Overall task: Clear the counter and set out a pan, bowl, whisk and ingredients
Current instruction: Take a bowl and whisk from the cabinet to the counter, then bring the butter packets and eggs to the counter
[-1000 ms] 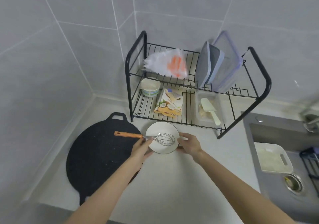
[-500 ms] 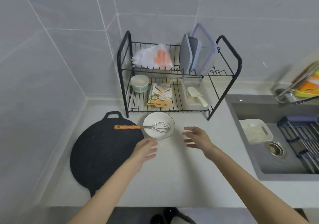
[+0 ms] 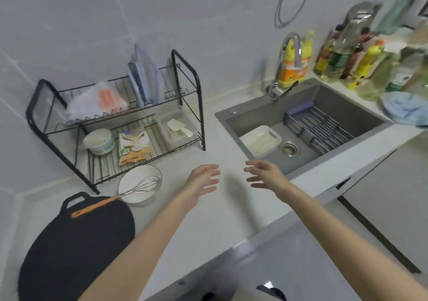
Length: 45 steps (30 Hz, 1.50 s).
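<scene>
Now well clear of the bowl: both hands off its rim since a second ago, view swung right toward the sink.

Tabletop (image 3: 220,210): pale, mostly bare in the middle stretch between rack and sink.

Pan (image 3: 76,249): black, round, flat, at near-left corner of tabletop, loop handle toward the wall. Unmoved across the three frames.

Dish rack (image 3: 115,124): black wire, two tiers, against the wall behind the pan. Upper tier: plastic bag with orange contents (image 3: 99,101), container lids (image 3: 143,80) stood on edge. Lower tier: paper cup (image 3: 99,140), coconut-printed packet (image 3: 134,146), clear container with a pale scoop (image 3: 177,126). Not yet taken down.

Sink (image 3: 305,124): grey, right of the bare stretch. White tray (image 3: 260,140) and a dark drainer basket (image 3: 319,129) inside. Bottles along the far ledge, blurred.

Bowl (image 3: 140,184): white, on tabletop just in front of the rack, just beside the pan edge.

Whisk (image 3: 115,198): wires resting in the bowl, orange handle out over the pan.

Left hand (image 3: 203,181): empty, fingers spread, above the bare tabletop, well apart from the bowl.
Right hand (image 3: 264,175): empty, fingers spread, near the sink's front corner.

Judgement: pan, bowl and whisk placed; ingredients remain. Next likely a reach for something off the rack or from the sink side; which one not decidable from this view.
</scene>
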### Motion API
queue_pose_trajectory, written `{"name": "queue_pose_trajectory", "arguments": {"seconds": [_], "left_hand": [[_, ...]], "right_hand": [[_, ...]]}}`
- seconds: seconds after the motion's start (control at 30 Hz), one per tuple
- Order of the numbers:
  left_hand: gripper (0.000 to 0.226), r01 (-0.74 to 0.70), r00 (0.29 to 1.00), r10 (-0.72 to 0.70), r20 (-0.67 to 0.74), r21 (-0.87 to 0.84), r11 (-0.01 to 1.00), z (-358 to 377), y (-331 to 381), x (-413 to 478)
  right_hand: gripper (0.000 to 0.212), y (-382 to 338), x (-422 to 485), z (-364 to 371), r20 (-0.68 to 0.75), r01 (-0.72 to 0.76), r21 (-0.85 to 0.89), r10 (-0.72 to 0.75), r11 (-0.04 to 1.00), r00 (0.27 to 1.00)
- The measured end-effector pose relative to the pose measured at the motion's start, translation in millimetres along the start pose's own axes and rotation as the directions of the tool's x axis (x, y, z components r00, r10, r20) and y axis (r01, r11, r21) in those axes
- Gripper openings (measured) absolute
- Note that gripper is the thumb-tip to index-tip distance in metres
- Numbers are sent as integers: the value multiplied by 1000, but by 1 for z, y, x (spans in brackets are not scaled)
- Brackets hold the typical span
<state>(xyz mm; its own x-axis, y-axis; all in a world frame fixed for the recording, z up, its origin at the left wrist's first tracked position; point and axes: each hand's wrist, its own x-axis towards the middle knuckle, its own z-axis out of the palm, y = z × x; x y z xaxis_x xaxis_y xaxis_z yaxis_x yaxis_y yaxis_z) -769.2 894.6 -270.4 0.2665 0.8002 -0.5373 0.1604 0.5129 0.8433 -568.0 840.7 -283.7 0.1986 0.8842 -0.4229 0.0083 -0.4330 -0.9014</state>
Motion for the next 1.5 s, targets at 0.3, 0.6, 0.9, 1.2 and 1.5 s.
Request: {"name": "queue_pose_trajectory", "arguments": {"seconds": [0.3, 0.6, 0.9, 1.2, 1.5], "left_hand": [[30, -86, 953, 4, 304, 257, 963, 241, 20, 10], [32, -257, 763, -107, 638, 450, 855, 508, -2, -32], [33, -487, 417, -358, 836, 538, 688, 727, -70, -116], [33, -709, 34, -605, 795, 446, 547, 923, -167, -232], [32, -883, -284, -829, 481, 205, 422, 1009, -267, -407]], "right_hand": [[29, 62, -72, -203, -329, -21, 186, 82, 982, 941], [28, 146, -193, -390, -643, 23, 389, 254, 921, 723], [26, 236, -337, -494, -813, 197, 559, 485, 806, 322], [29, 319, -468, -557, -705, 430, 610, 704, 666, -88], [28, 358, -588, -543, -338, 703, 459, 839, 543, -427]]}}
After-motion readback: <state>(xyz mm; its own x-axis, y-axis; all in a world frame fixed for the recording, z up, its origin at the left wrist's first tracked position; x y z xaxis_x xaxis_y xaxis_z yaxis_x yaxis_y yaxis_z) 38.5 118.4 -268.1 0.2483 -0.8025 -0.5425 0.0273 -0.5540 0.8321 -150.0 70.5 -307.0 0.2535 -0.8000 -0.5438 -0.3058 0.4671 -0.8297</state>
